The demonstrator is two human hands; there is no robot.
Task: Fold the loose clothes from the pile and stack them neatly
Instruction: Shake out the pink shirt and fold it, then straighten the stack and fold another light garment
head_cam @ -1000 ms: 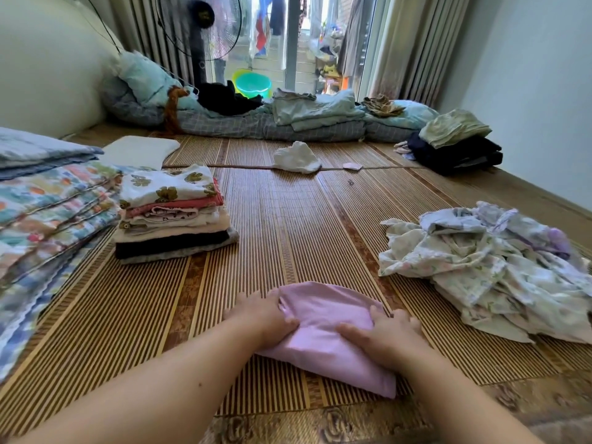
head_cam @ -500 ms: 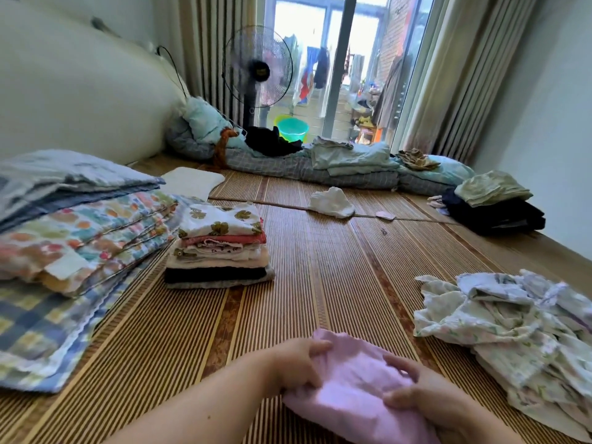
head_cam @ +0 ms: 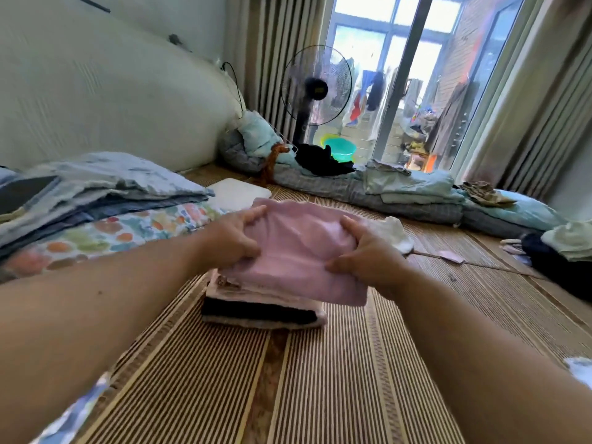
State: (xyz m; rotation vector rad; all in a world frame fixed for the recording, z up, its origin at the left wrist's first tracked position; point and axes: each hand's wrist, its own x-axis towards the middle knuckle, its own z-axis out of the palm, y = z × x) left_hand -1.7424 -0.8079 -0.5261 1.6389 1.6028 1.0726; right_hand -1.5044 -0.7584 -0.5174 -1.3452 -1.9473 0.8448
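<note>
Floor: striped woven mat point(head_cam: 320, 379).
Pink folded garment point(head_cam: 298, 251): centre frame, over the folded stack point(head_cam: 262, 310).
Hands: left hand point(head_cam: 230, 241) and right hand point(head_cam: 368, 254) pinch its sides.
Handling: probably light, limp; support both edges.

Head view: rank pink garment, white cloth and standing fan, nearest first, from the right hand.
1. Pink garment, gripped in the right hand.
2. White cloth, lying just beyond it.
3. Standing fan, far back, upper centre.
</note>
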